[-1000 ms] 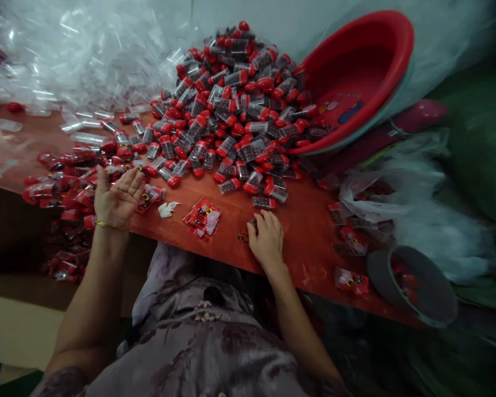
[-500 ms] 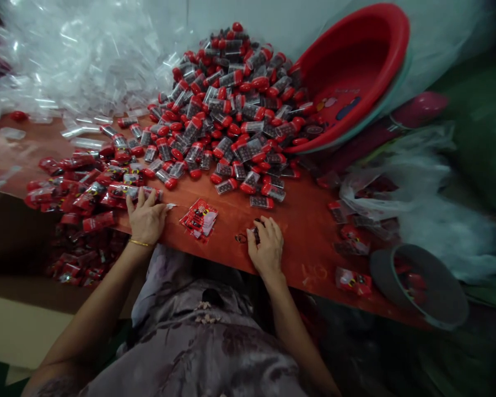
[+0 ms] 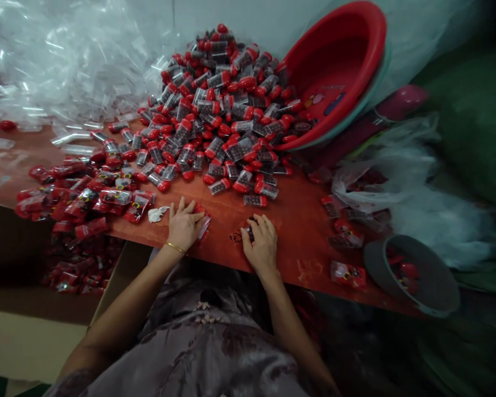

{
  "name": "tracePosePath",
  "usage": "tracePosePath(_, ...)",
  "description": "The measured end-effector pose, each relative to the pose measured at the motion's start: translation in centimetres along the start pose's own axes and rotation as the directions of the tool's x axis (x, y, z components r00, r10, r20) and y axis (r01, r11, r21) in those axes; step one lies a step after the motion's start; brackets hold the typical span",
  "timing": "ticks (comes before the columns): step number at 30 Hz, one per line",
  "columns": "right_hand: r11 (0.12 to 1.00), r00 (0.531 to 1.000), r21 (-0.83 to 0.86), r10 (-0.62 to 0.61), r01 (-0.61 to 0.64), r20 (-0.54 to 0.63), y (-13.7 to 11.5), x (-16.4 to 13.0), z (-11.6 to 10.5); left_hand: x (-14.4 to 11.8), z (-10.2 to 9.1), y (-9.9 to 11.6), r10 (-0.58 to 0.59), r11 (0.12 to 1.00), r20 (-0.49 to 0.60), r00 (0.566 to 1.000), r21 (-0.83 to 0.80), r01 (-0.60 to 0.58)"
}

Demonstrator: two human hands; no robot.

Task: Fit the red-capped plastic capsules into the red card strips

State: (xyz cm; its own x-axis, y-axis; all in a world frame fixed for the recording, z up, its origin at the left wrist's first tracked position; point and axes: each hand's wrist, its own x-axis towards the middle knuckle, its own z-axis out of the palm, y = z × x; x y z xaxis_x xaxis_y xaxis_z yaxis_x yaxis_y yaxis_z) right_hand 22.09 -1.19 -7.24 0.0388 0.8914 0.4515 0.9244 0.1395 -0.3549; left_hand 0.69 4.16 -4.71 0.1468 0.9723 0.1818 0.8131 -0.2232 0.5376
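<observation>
Red pieces in bin. Left hand: fingers spread on cards; right hand: curled at black bits, pinch unclear.

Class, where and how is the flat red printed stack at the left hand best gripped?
Probably by its exposed right edge, coming in low from the right and pinching with thumb above, finger beneath: the flat red printed stack looks thin, lies flat on the table, and the left hand covers its left part.

A thin gold bangle is worn with a shiny, dark-patterned grey-mauve garment.
</observation>
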Motion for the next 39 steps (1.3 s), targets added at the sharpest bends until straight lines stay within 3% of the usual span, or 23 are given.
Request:
tracePosePath(6, 0.999, 0.990, 0.003, 0.034, -0.034, -0.138, -0.9, -0.1, -1.1, -1.1, -0.8, 0.6, -0.043, 0.995, -0.083, 0.996, -0.094, 0.035)
tracePosePath(9, 0.967, 0.991, 0.252, 0.076, -0.046, -0.109, -2.9, 0.5, -1.6, -1.3, -1.9, 1.5, -0.059, 0.986, -0.134, 0.989, -0.164, 0.037)
tracePosePath(12, 0.776, 0.985, 0.607, 0.143, -0.173, 0.098, -5.8, 2.0, -1.3, -1.7, -2.8, 2.5, -0.025, 0.978, -0.141, 0.990, -0.209, -0.005)
tracePosePath(15, 0.570, 0.951, 0.765, 0.108, -0.299, 0.291, -8.3, 3.4, -0.5, -2.2, -3.2, 3.3, 0.016, 0.974, -0.138, 0.990, -0.221, -0.047)
tracePosePath(18, 0.508, 0.941, 0.793, 0.147, -0.335, 0.304, -9.4, 3.9, -0.1, -2.6, -3.5, 3.3, -0.124, 0.927, -0.174, 0.977, -0.373, 0.051)
tracePosePath(20, 0.491, 0.943, 0.806, 0.207, -0.330, 0.260, -9.3, 3.6, -0.1, -2.8, -3.6, 3.3, -0.278, 0.785, -0.086, 0.957, -0.595, 0.175)
tracePosePath(22, 0.514, 0.946, 0.798, 0.236, -0.315, 0.221, -8.9, 3.2, -0.2, -2.9, -3.6, 3.6, -0.353, 0.554, 0.132, 0.926, -0.768, 0.321)
tracePosePath(24, 0.586, 0.953, 0.755, 0.244, -0.294, 0.181, -8.5, 2.8, -0.3, -2.9, -3.4, 4.3, -0.357, 0.342, 0.315, 0.879, -0.832, 0.437)
tracePosePath(27, 0.691, 0.959, 0.672, 0.257, -0.268, 0.119, -8.2, 2.4, -0.1, -3.0, -2.9, 5.8, -0.412, 0.124, 0.376, 0.830, -0.879, 0.460)
tracePosePath(30, 0.741, 0.970, 0.633, 0.232, -0.224, 0.071, -8.3, 2.2, 0.1, -2.9, -2.4, 6.8, -0.448, -0.053, 0.434, 0.781, -0.885, 0.462)
tracePosePath(32, 0.767, 0.980, 0.616, 0.193, -0.179, 0.044, -8.1, 2.2, -0.3, -2.6, -2.4, 6.9, -0.452, -0.120, 0.469, 0.759, -0.875, 0.470)
tracePosePath(35, 0.863, 0.991, 0.487, 0.127, -0.133, 0.045, -6.6, 2.5, -1.7, -2.0, -2.7, 6.4, -0.472, -0.141, 0.463, 0.750, -0.880, 0.454)
tracePosePath(37, 0.950, 0.983, 0.256, 0.163, -0.179, 0.082, -4.8, 2.5, -2.9, -1.5, -3.0, 6.0, -0.470, -0.150, 0.478, 0.742, -0.871, 0.467)
tracePosePath(39, 0.947, 0.941, -0.055, 0.321, -0.317, 0.104, -2.8, 2.4, -3.7, -1.2, -3.1, 5.8, -0.448, -0.167, 0.518, 0.728, -0.849, 0.501)
